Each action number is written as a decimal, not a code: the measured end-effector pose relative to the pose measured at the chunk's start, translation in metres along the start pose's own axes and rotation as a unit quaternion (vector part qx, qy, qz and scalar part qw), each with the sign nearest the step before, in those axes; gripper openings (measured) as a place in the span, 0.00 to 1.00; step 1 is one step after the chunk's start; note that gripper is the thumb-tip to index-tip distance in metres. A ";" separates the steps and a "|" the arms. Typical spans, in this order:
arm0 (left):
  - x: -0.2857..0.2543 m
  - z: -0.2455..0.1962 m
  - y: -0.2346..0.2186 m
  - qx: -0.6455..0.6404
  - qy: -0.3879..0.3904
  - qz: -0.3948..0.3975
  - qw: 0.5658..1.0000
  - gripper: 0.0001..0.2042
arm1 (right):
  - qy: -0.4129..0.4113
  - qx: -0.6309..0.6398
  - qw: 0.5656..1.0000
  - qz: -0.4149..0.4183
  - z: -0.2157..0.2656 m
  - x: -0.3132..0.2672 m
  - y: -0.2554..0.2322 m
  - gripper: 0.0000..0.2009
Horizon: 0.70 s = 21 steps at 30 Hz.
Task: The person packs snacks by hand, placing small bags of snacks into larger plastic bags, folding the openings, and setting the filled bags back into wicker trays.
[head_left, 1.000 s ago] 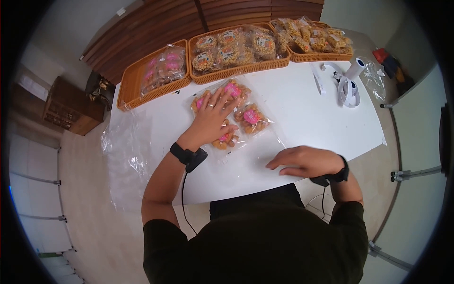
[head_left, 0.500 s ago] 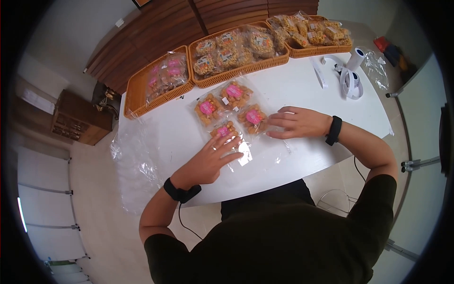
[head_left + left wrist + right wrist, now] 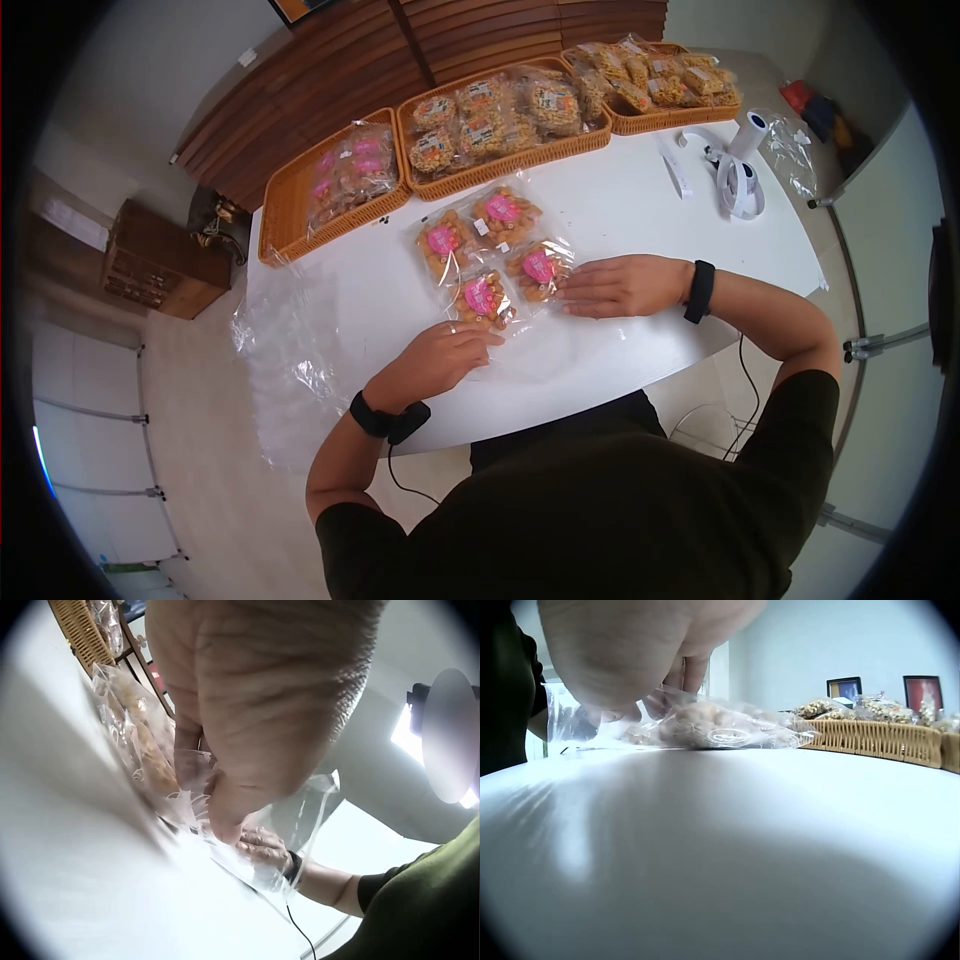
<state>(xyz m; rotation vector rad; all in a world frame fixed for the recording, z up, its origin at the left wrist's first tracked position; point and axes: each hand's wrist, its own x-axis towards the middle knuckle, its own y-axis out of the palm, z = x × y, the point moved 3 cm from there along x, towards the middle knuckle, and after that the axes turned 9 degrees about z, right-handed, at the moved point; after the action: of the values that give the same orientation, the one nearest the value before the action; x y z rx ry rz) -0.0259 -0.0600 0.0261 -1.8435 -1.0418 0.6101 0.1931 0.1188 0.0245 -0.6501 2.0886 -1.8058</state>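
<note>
A large clear plastic bag (image 3: 545,325) lies on the white table, with several packs of nut snacks (image 3: 480,297) under pink round labels inside it. At the bag's near end, my left hand (image 3: 437,358) pinches the loose plastic between thumb and fingers, as the left wrist view shows. My right hand (image 3: 625,285) rests along the bag's right side, its straight fingers touching the plastic beside the right-hand snack pack (image 3: 538,266). In the right wrist view its fingers (image 3: 694,673) reach down onto the bag.
Along the back stand wicker baskets: one with pink-labelled packs (image 3: 290,235), a middle one (image 3: 510,165) and a right one (image 3: 675,122) with nut snacks. A label roll (image 3: 745,195) sits at the back right. Loose clear plastic (image 3: 300,360) covers the table's left side.
My left hand has come back from atop the packs to the bag's near end and pinches it. My right hand has moved forward from the table's front edge to the bag's right side.
</note>
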 end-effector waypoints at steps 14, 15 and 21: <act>-0.026 0.042 0.007 -0.278 -0.253 -0.114 0.920 0.10 | 0.313 0.488 0.814 0.014 -0.017 0.007 -0.001 0.08; -0.024 0.045 0.007 -0.286 -0.262 -0.116 0.914 0.10 | 0.313 0.488 0.815 0.014 -0.020 0.008 0.002 0.08; -0.018 0.046 0.008 -0.293 -0.266 -0.169 0.903 0.09 | 0.356 0.634 0.680 -0.097 -0.033 0.013 0.028 0.14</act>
<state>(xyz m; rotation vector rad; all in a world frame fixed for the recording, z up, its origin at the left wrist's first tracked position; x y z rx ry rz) -0.0665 -0.0564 -0.0032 -1.9562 -2.0453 0.6483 0.1613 0.1429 0.0028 0.3168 0.4222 -3.2459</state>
